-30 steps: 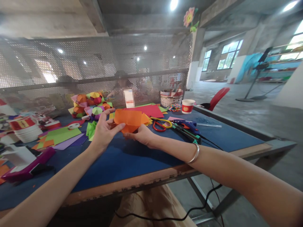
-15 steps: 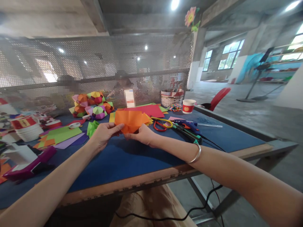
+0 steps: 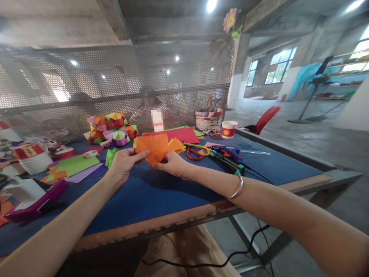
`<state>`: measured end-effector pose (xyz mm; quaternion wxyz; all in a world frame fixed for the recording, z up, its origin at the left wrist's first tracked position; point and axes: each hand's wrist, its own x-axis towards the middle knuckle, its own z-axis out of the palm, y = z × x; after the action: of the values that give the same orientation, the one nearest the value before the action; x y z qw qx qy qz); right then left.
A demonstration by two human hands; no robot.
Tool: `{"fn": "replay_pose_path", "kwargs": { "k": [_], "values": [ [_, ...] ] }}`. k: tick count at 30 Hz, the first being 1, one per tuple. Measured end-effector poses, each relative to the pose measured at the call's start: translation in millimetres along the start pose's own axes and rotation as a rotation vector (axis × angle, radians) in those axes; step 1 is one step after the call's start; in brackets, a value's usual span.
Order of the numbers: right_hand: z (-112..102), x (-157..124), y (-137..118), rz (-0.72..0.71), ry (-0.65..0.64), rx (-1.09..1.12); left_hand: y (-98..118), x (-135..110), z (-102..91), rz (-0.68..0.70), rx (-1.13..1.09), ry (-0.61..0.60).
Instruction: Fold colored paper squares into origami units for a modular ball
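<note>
Orange paper (image 3: pixel 157 142): creased, raised between the two hands above the table, narrowing toward its lower edge
Left hand (image 3: pixel 122 163): clamped on the paper's left side, thumb on the near face, the other fingers partly hidden
Right hand (image 3: pixel 174 165): gripping the lower right part, thumb pointing left along the bottom; the hands are near each other but apart
Bracelet (image 3: pixel 238 187): silver, on the right forearm
Green folded paper (image 3: pixel 110 157): just beyond the left hand, to its left
Yellow-orange folded pieces (image 3: pixel 176 145): just past the right hand
Red and yellow handles (image 3: pixel 198 151): right of the right hand, near a blue glue gun (image 3: pixel 235 155)
Green sheet (image 3: pixel 76 165): left of the left hand, among other coloured papers
Multicoloured paper balls (image 3: pixel 118 132): farther out, beyond the left hand
Paper cup (image 3: pixel 228 130): well beyond the right hand, near a woven basket (image 3: pixel 209 120)
Blue tabletop (image 3: pixel 167 196): below both hands
</note>
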<state>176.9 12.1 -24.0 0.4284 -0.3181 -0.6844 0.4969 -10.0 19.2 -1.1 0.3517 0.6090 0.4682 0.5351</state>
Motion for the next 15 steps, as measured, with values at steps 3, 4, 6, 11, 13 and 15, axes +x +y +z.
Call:
{"fn": "replay_pose_path", "kwargs": {
  "k": [3, 4, 6, 11, 13, 15],
  "values": [
    [-1, -1, -5, 0.01, 0.003, 0.007, 1, 2, -3.1, -0.063, -0.037, 0.008],
    [-2, -1, -7, 0.017, 0.006, 0.002, 3, 2, -3.4, -0.088, -0.059, 0.005],
    [-2, -1, -10, 0.036, 0.012, -0.017, 6, 0, -2.9, -0.129, -0.108, 0.003],
    [-1, 1, -10, 0.109, 0.084, -0.069, 14, -5, 1.6, -0.19, -0.207, 0.062],
    [-1, 0, -10, 0.134, 0.103, -0.073, 16, -7, 3.5, -0.216, -0.244, 0.043],
    [-1, -1, -10, 0.142, 0.108, -0.059, 16, -9, 5.4, -0.241, -0.253, -0.006]
  ]
}}
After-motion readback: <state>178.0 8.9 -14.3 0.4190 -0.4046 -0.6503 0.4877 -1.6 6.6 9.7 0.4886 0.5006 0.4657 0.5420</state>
